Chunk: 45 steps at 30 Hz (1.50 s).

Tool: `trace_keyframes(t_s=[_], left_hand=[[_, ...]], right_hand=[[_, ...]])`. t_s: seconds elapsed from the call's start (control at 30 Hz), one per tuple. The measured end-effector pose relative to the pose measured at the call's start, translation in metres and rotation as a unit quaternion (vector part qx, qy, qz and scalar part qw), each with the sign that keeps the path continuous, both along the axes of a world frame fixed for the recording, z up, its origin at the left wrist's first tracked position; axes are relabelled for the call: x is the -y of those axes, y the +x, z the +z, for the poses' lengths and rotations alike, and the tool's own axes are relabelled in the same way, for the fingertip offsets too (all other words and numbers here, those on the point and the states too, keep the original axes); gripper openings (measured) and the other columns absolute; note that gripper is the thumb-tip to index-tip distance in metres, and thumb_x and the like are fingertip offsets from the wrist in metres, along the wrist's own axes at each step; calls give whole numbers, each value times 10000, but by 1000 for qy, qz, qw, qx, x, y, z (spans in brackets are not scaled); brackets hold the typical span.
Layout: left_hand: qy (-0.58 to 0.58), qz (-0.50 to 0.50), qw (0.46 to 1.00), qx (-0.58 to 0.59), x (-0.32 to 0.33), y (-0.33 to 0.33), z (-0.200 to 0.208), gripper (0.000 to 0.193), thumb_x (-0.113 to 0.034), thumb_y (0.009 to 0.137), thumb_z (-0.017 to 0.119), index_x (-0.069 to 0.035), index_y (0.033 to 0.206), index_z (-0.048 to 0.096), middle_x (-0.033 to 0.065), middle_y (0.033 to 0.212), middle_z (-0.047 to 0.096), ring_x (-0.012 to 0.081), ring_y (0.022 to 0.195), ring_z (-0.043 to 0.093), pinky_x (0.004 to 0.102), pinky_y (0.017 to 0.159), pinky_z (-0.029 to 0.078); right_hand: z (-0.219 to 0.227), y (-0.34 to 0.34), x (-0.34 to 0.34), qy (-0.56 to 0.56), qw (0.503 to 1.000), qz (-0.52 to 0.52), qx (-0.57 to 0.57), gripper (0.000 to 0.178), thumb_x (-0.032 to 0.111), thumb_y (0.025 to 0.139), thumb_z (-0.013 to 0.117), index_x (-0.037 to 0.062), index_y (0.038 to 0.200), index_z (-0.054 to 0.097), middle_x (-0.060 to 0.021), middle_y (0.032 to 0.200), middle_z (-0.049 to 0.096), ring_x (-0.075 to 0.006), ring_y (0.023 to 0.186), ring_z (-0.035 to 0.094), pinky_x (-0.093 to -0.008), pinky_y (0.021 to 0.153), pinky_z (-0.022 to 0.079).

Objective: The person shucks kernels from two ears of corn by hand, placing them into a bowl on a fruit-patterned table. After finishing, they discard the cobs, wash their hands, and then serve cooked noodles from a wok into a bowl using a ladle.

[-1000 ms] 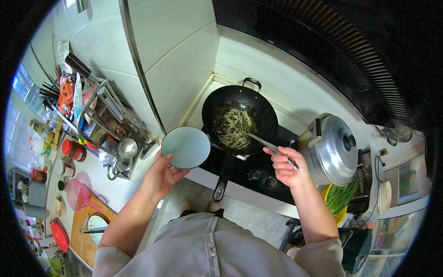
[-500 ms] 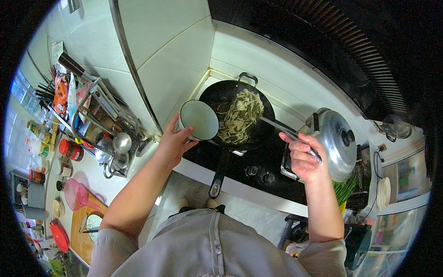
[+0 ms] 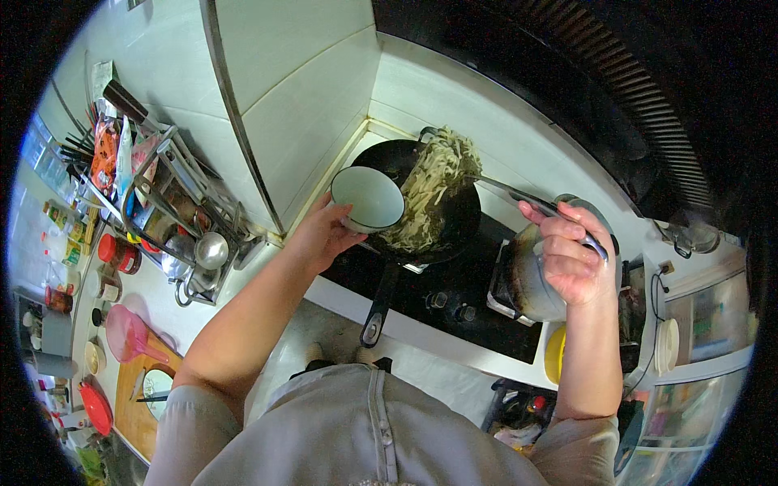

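My left hand point(image 3: 322, 236) grips a white bowl point(image 3: 367, 199) with a dark rim, tilted over the near left edge of the black wok point(image 3: 463, 220). No food shows inside the bowl. In my closed right hand point(image 3: 574, 263) is a long-handled metal cooking utensil point(image 3: 519, 194). Its head is hidden by a heap of pale food strips point(image 3: 444, 166), which rises over the wok's far right rim. More strips trail down into the wok. The wok's long handle point(image 3: 381, 301) points toward me, touched by neither hand.
A large metal pot point(image 3: 523, 279) stands right of the wok, partly behind my right hand. Two knobs point(image 3: 450, 306) sit on the black stove's front. At left are a utensil rack point(image 3: 190, 194), several jars, a pink plastic vessel point(image 3: 128, 332) and a wooden board point(image 3: 134, 405).
My right hand has moved right and toward me with the utensil. The food strips have risen and shifted toward the wok's far rim. My left hand has carried the bowl slightly right.
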<state>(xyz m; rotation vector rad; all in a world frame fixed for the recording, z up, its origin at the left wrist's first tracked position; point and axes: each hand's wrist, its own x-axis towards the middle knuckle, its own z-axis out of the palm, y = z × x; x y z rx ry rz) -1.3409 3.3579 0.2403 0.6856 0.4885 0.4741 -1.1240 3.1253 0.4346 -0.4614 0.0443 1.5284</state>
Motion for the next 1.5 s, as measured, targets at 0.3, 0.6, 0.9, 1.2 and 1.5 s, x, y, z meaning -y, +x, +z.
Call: trace_keyframes(t_s=[0.3,0.6,0.9,1.2,1.5], left_hand=[[30,80,993,-84,0,8,13,784,-130,822,615,-156,1430,121,195,1273,397,305,1000,549,398,832,503],[240,94,928,-268,-6,36,10,823,-138,756,712,-158,1403,203,199,1220,463,305,1019,545,387,756,516],[-1,69,994,-86,11,68,-6,785,-134,810,667,-117,1397,145,207,1291,355,323,1041,535,385,742,570],[-38,66,997,-14,17,71,-32,807,-120,845,613,-107,1406,32,211,1278,366,329,1044,542,408,796,561],[-70,89,993,20,15,71,-37,758,-69,875,547,-151,1419,26,177,1194,416,272,925,570,431,808,555]], right_hand=[[2,-2,-3,-3,1000,3,2,447,147,910,390,-179,1207,317,-19,621,434,-73,350,355,-212,259,281],[6,-9,-2,2,1000,16,12,453,157,911,369,-173,1218,322,-23,628,446,-76,351,354,-222,267,297],[-23,-9,-5,-94,956,120,249,378,203,884,474,-64,1152,480,-24,559,416,-83,329,309,-254,255,307],[-45,-36,-17,-212,605,274,717,175,130,838,527,9,963,509,-77,582,516,-153,413,474,-285,383,381],[-28,-56,-4,-159,363,260,881,225,134,772,537,-16,937,509,-253,756,587,-441,755,570,-485,675,451]])
